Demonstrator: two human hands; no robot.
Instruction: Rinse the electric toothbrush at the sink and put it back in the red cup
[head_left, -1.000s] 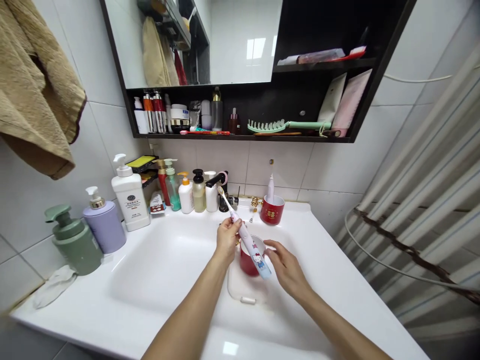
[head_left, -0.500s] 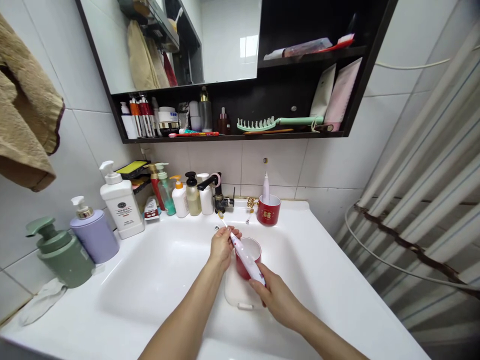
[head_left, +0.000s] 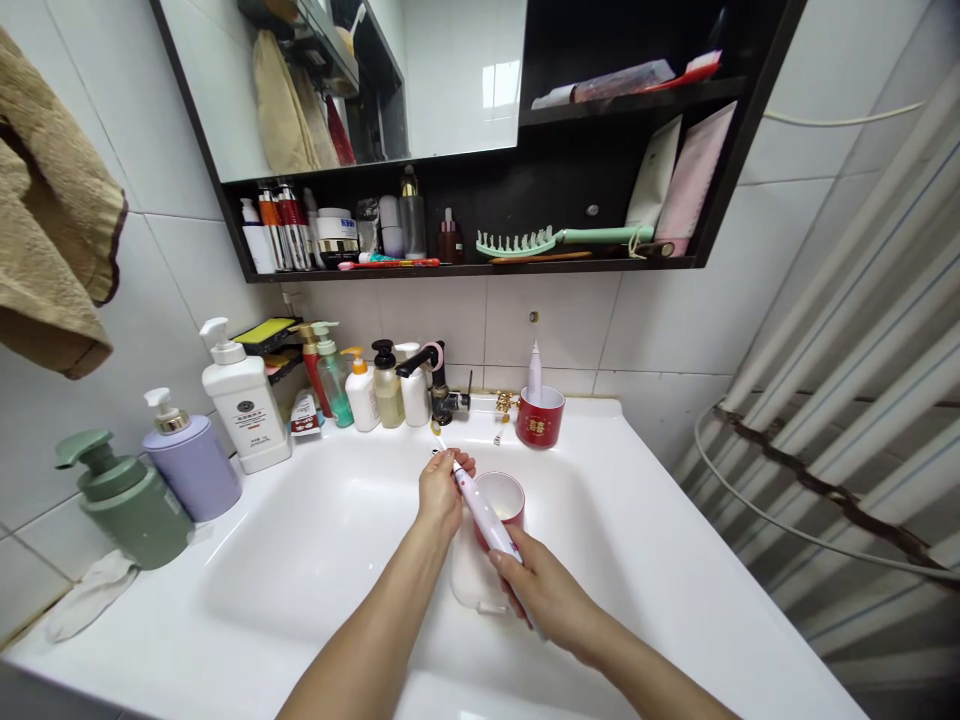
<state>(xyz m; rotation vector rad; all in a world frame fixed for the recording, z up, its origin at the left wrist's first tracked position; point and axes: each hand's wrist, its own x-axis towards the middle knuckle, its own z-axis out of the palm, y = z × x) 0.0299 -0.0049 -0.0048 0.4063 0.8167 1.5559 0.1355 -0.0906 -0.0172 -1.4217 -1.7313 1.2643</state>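
A pale pink electric toothbrush (head_left: 484,508) slants over the white sink (head_left: 315,530), its head end pointing toward the faucet (head_left: 442,400). Fingers of my right hand (head_left: 544,585) wrap round the lower part of its handle. My left hand (head_left: 444,492) is closed at the neck, its fingertips curled there; exactly how they grip is partly hidden. Below the brush, a red cup (head_left: 514,498) with a white inside stands on a whitish flat case (head_left: 472,585) in the basin. Another red cup (head_left: 540,420) on the back ledge holds a second pale toothbrush (head_left: 535,372) upright.
Pump bottles, among them a white one (head_left: 244,405), a purple one (head_left: 193,470) and a green one (head_left: 135,510), line the left and back rim. A dark shelf cabinet (head_left: 465,272) overhangs the back. A folding curtain (head_left: 847,400) hangs on the right.
My right hand has shifted its grip on the toothbrush, and the handle's lower end now shows below the fingers. My left hand stays at the neck. The view has moved slightly.
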